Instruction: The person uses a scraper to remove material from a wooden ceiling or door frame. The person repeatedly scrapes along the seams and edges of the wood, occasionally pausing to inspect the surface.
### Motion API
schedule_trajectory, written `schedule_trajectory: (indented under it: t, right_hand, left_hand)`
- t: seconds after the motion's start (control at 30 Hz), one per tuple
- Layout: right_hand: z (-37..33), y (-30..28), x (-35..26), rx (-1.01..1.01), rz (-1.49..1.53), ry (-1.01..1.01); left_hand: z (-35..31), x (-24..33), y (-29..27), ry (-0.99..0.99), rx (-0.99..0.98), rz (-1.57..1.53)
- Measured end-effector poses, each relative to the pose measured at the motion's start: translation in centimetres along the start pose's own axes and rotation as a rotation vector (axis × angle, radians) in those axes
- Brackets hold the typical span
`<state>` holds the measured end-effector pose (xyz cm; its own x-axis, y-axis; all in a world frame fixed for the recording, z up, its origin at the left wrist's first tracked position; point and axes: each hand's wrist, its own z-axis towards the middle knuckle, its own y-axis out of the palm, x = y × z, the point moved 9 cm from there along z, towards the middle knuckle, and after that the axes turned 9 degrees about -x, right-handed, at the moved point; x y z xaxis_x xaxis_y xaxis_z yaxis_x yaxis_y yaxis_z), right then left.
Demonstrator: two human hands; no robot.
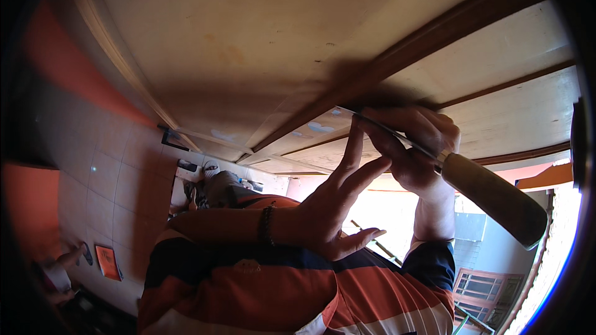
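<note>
My right hand [416, 142] is closed around a wooden-handled tool [490, 195] that looks like a chisel, with a metal collar and a thin, narrow blade. Its handle points down to the right, and the blade reaches up left to a brown wooden strip [385, 56]. That strip crosses a large pale wooden panel [248, 18]. My left hand [323, 211] comes in from the left with its fingers stretched and thumb apart. The index fingertip is beside the blade near its tip; whether they touch I cannot tell. Small pale blue patches [320, 127] mark the wood nearby.
More brown strips [509, 80] divide the panel on the right. A person in dark trousers [222, 189] is beyond my left arm. Another person's leg [71, 255] and an orange rectangular item [108, 263] are on the tiled floor [102, 177]. At lower right is a barred window [487, 291].
</note>
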<state>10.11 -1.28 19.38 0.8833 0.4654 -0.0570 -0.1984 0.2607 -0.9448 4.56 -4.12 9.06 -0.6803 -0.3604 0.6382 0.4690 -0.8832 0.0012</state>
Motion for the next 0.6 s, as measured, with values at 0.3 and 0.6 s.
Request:
schedule_trajectory:
  t: [0.3, 0.6]
  right_hand:
    - [0.1, 0.1, 1.0, -0.07, 0.103, 0.162]
    - [-1.6, 2.6, 1.0, -0.108, 0.092, 0.015]
  left_hand:
    - [0.4, -0.3, 0.3, 0.002, 0.003, -0.008]
    - [-1.4, -0.7, 0.6, -0.065, 0.033, 0.014]
